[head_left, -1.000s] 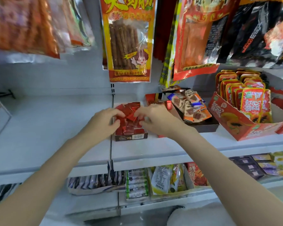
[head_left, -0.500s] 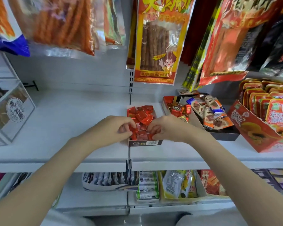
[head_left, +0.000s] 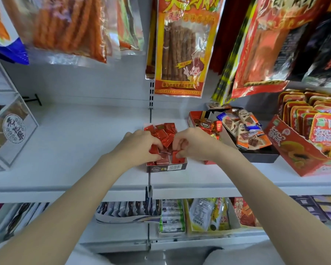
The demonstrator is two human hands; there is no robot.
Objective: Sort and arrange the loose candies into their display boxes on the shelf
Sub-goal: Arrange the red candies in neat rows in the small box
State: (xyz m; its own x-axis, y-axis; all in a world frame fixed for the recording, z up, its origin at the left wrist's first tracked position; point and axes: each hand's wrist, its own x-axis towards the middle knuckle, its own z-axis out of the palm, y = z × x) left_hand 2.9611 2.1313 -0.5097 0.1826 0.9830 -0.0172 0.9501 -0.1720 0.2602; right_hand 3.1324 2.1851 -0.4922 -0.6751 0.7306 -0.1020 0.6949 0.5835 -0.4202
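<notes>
Both hands reach into the display box (head_left: 166,167): left hand (head_left: 139,144) and right hand (head_left: 193,144) each pinch a red candy (head_left: 177,156) in curled fingers (head_left: 180,145).

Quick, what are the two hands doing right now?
Left hand: pinches a red candy in the candy box.
Right hand: pinches another red candy at the box's front.

Open shelf (head_left: 80,142) left of the candy box (head_left: 165,167); right side crowded by chocolate tray (head_left: 256,155) and red carton (head_left: 302,157); hanging snack bags (head_left: 180,54) overhead.
</notes>
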